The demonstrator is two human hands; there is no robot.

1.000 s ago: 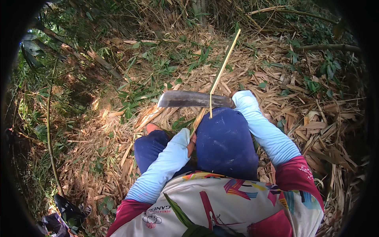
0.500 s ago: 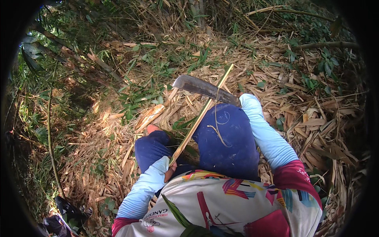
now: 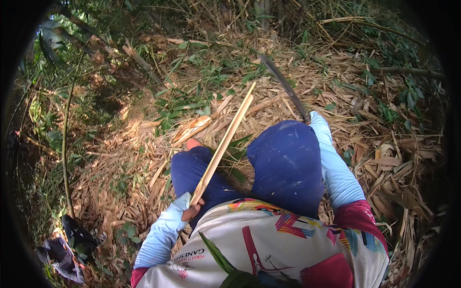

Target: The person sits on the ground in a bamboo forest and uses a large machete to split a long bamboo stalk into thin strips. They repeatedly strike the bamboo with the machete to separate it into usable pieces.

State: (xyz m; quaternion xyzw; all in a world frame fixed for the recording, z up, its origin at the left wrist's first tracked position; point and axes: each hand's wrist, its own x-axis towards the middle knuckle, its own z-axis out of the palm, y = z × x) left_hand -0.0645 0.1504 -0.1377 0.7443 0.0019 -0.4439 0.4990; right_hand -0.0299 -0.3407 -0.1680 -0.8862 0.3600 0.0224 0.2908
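Dry leaves and split husks litter the ground (image 3: 384, 161), with green undergrowth mixed in. Bamboo stems (image 3: 141, 62) lean at upper left, a thin upright pole (image 3: 66, 149) stands on the left side, and a fallen branch (image 3: 408, 73) lies at upper right. Dark cloth items (image 3: 62, 254) sit at lower left.

You're low down, knees bent, in blue trousers (image 3: 288, 163), a patterned shirt (image 3: 276, 240) and light blue sleeves (image 3: 343, 177) that reach over the hands. One green leaf blade (image 3: 216, 252) shows in front of the shirt.

Your left hand (image 3: 193, 210) has its fingers closed round the lower end of a pale wooden strip (image 3: 223, 144), beside your left thigh. Strip slants up and to the right, passes across your left leg in view, and its free end is out past the knees, over the litter. Far tip looks split, with one thin point longer than the rest.

Your right hand (image 3: 316, 119) is just beyond the right knee, gripping a machete (image 3: 284, 85); handle and most fingers hidden, so can't tell exact finger placement. Dark blade points up and left, seen nearly edge-on, apart from the strip.

Bare toes (image 3: 193, 143) poke out past the left knee, near a pale chunk of wood (image 3: 194, 127).
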